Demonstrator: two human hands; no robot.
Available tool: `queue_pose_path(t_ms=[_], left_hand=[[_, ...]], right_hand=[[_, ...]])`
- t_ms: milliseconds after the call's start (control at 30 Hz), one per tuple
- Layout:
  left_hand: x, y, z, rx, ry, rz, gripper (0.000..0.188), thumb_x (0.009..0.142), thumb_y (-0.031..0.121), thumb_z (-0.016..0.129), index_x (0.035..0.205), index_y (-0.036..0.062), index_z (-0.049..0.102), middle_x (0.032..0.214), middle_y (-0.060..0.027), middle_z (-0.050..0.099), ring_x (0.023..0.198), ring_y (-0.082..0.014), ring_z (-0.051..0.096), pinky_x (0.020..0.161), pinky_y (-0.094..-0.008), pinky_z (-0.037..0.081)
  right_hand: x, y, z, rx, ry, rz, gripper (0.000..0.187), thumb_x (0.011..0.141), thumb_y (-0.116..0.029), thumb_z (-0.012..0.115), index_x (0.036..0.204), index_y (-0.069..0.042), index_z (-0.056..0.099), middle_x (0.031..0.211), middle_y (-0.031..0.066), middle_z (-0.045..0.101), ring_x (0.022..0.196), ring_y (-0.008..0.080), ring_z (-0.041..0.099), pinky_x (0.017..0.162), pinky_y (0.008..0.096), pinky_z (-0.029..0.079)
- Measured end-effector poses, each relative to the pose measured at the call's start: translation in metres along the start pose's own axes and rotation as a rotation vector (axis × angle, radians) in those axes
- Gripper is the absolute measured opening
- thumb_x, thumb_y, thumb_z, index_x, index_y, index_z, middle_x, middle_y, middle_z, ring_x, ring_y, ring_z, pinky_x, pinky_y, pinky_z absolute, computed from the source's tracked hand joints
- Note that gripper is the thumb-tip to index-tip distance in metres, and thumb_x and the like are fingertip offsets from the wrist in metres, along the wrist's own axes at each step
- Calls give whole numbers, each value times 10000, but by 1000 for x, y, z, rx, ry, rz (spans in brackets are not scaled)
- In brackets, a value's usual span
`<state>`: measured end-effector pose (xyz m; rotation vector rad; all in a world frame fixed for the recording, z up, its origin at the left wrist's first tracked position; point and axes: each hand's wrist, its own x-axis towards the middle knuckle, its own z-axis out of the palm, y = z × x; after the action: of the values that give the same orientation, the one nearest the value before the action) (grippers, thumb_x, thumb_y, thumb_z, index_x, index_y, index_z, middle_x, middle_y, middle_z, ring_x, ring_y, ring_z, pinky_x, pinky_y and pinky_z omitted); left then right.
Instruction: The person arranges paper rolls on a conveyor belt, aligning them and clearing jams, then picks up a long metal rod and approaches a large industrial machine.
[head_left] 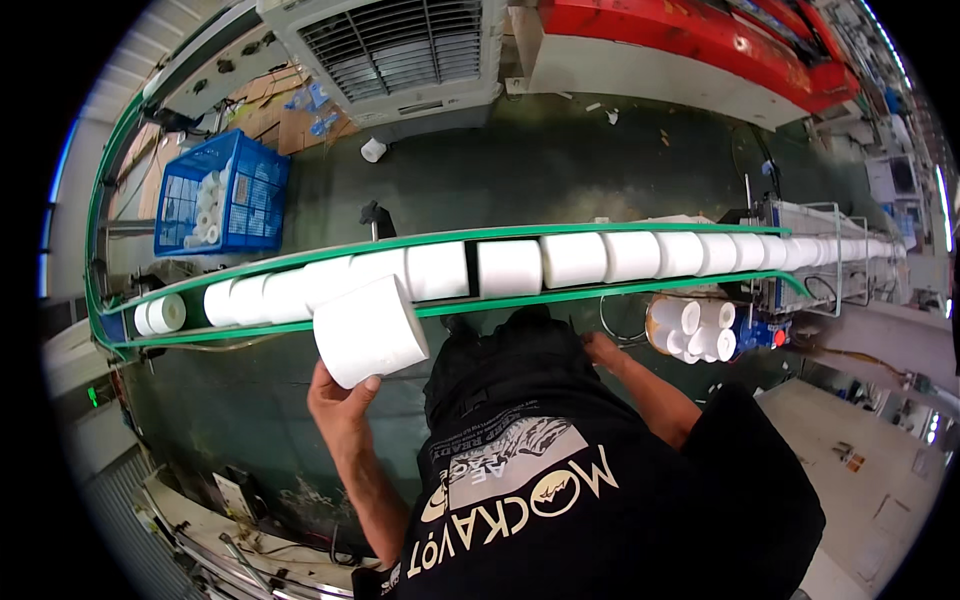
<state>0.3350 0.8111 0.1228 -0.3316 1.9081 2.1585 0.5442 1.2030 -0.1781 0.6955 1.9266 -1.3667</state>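
My left hand [342, 402] grips a large white paper roll [368, 332], thumb on its near edge and fingers under its left side. That roll is tilted and overlaps the near green rail of a conveyor [560, 297]. On the conveyor stands a long row of white paper rolls [575, 259], with a gap left of the roll [510, 268] nearest the middle. My right hand [602, 352] is low by my body, short of the near rail. Its fingers are partly hidden, and whether it holds anything is unclear.
A blue crate [225, 195] holding small white rolls stands beyond the conveyor at left. Several rolls form a cluster [690, 328] right of my right hand. A vented white machine [390, 50] and a red machine [690, 40] stand at the far side. White scraps [373, 150] lie on the floor.
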Motion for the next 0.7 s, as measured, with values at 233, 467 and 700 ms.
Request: queue_pose_path(t_ms=[233,467,700], left_hand=[[11,-64,12,-809,-293,-285,654,913,361,705,1402,-19,495,1331,-177,606,1296,-318,537,1138,-480,377],[1,-131,12,-1117,-140,-498,420,1009,368,491,1305,84,583,1325,-123,604,1247,-305,545,1102,-560,416],[-17,-113,29,-1382,205,-595,420,957,405,522,1259,140,643,1403,-81,572,1381,-353,402,1174,-617,215]], right_hand=[[-10,22,9,62,123,16,259,882,-141,562,1080,-54,705,777,148,690,658,256,672,634,401,531],[-80,-145,-40,-123,329,-249,288,855,-177,707,1076,3,670,879,125,709,788,231,673,752,347,534],[-74,-172,-63,-371,552,-448,354,803,-181,734,1119,-46,648,1025,113,665,965,286,658,864,394,527]])
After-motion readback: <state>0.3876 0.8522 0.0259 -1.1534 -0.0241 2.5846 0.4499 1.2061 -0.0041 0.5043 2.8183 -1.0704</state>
